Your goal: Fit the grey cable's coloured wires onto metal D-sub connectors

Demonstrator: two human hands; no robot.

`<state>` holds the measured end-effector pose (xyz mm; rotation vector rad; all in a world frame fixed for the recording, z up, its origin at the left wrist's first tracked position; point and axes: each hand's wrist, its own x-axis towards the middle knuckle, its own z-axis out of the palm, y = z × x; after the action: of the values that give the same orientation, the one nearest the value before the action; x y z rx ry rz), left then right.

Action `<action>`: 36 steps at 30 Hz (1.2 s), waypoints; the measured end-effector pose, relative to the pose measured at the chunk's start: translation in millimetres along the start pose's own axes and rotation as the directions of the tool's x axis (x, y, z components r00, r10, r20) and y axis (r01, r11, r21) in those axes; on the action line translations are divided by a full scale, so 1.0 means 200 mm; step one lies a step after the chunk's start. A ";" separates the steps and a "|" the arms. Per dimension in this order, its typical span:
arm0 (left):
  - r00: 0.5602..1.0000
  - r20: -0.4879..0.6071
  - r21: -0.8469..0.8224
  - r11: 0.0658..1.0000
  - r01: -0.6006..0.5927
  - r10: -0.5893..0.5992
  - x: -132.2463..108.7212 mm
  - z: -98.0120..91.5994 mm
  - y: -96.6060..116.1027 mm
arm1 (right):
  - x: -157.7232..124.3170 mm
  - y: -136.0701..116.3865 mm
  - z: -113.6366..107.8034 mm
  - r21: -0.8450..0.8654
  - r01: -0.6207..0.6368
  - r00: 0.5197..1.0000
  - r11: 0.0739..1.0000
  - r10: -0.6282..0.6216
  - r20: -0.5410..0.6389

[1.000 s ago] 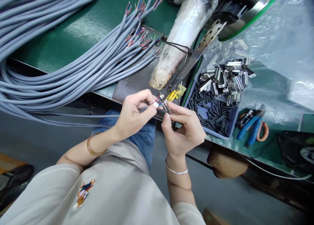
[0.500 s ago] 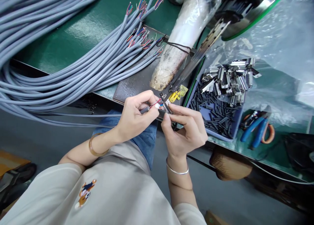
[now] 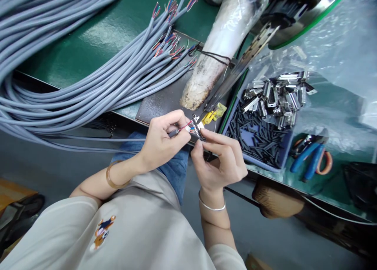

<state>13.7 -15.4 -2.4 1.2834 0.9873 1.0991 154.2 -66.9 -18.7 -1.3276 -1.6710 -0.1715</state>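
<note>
Between finger and thumb, my left hand (image 3: 165, 138) pinches the stripped end of a grey cable (image 3: 174, 132), whose thin coloured wires fan out toward a connector. That multi-pin metal connector (image 3: 196, 128) is gripped at its near end by the thumb and fingers of my right hand (image 3: 219, 156). Wires and pins meet in the gap between both hands; which wires are joined to pins I cannot make out. Just beyond the connector lies the tip of a soldering iron (image 3: 210, 104), beside a yellow clip-like piece (image 3: 209, 117).
Many grey cables (image 3: 118, 81) with stripped ends cover the left of the green bench. A wrapped white cylinder (image 3: 206, 73) and a solder reel (image 3: 294, 22) stand ahead. To the right are a blue tray (image 3: 272, 167) of black sleeves, loose connectors (image 3: 277, 95) and pliers (image 3: 309, 156).
My right hand has turned the connector, so its pin row now shows more fully, and has shifted slightly down and left. My left hand stays nearly still on the cable.
</note>
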 end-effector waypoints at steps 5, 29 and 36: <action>1.000 0.012 -0.003 1.000 0.017 -0.017 0.00 -0.01 0.01 | 0.00 0.00 0.01 0.026 -0.050 0.998 0.998 0.051 -0.028; 0.998 -0.023 0.082 0.995 -0.056 0.058 -0.01 -0.01 -0.01 | 0.01 0.02 0.02 0.129 -0.116 0.993 0.985 0.118 -0.014; 0.998 -0.022 0.094 0.994 -0.055 0.058 0.00 0.00 0.01 | 0.01 0.03 0.02 0.107 -0.106 0.994 0.989 0.107 -0.006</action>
<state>13.7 -14.6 -1.3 1.3834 1.0366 1.1254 156.7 -60.6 -21.3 -1.3291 -1.5729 -0.0274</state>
